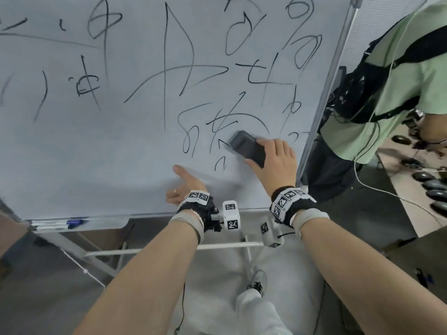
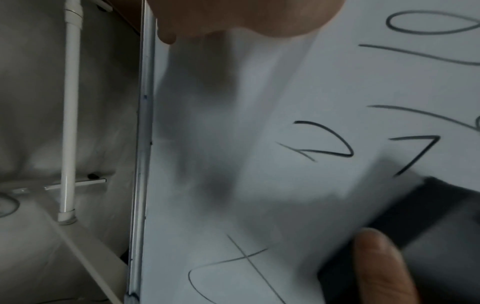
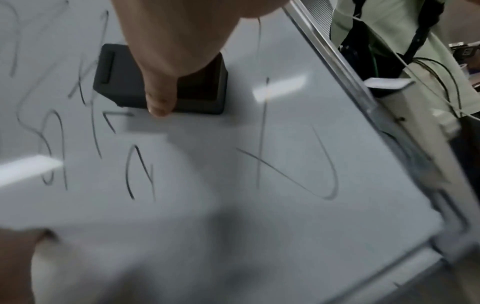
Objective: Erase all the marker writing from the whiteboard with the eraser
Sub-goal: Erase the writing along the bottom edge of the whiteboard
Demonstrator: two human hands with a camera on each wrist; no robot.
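The whiteboard point(image 1: 121, 146) carries black marker writing across its upper and right parts. My right hand point(image 1: 274, 162) grips a dark grey eraser point(image 1: 246, 148) and presses it flat against the board's lower right, over some strokes. In the right wrist view my thumb point(image 3: 158, 96) lies across the eraser point(image 3: 122, 82). Strokes run left and below it. My left hand point(image 1: 186, 187) rests on the board below and left of the eraser, holding nothing, with the thumb stretched out. The left wrist view shows the eraser point(image 2: 426, 224) at the lower right.
A person in a green shirt point(image 1: 391, 76) stands close beyond the board's right frame point(image 1: 321, 97). A blue marker point(image 1: 75, 223) lies in the tray along the bottom edge. The stand's white bar point(image 1: 169, 249) crosses below. Several dark computer mice point(image 1: 430, 184) lie at the far right.
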